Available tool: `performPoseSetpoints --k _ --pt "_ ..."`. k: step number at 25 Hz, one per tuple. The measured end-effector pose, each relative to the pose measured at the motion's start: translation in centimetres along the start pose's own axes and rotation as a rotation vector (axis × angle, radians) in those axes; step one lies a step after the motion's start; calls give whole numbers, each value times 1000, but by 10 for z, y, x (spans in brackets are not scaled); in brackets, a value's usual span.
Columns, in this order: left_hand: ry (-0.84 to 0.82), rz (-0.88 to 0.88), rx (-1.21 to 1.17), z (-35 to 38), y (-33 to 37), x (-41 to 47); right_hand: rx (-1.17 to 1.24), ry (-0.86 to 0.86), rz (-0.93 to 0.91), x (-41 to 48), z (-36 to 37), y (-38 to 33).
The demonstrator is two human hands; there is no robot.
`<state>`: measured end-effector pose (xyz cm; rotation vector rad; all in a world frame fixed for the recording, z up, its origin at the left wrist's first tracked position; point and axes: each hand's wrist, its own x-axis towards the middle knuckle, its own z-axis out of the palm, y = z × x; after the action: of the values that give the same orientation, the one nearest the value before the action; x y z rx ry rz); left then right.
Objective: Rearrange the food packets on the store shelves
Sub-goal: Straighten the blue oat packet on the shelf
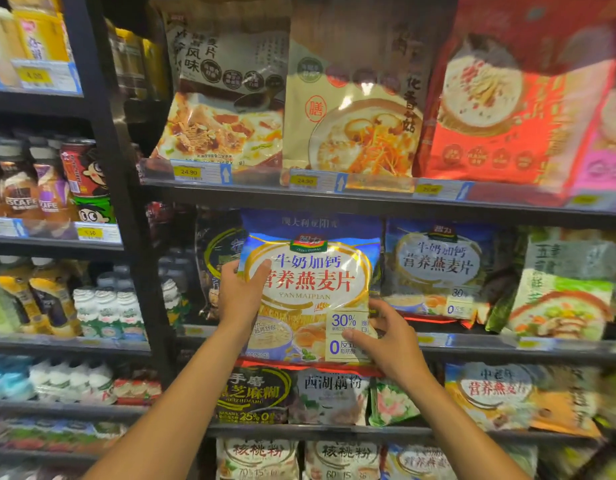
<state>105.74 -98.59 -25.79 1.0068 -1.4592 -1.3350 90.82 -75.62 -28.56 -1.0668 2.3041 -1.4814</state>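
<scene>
A blue, gold and white oatmeal packet [313,282] with red lettering is held upright in front of the middle shelf [473,348]. My left hand [242,296] grips its left edge, thumb across the front. At the packet's lower right corner, my right hand [386,337] pinches it. Behind it stands a taller blue packet [310,221]. A matching oatmeal packet [438,268] stands on the shelf just to the right.
The upper shelf [369,192] carries large porridge bags above yellow price tags. Dark sesame and lotus-root powder packets [289,393] fill the shelf below. A black upright [126,202] separates this bay from bottled drinks [50,299] on the left. A green-white packet [563,299] leans at the right.
</scene>
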Motion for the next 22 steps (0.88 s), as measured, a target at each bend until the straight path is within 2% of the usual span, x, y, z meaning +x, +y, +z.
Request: performPoseSetpoints --k 9,14,22 --pt "-72 1 14 77 6 -111 -3 34 63 -70 -108 56" --pt "-182 -43 12 126 6 -161 -17 74 111 -106 -173 84" --pt "-308 -95 41 196 10 -204 -10 161 191 -113 -248 120"
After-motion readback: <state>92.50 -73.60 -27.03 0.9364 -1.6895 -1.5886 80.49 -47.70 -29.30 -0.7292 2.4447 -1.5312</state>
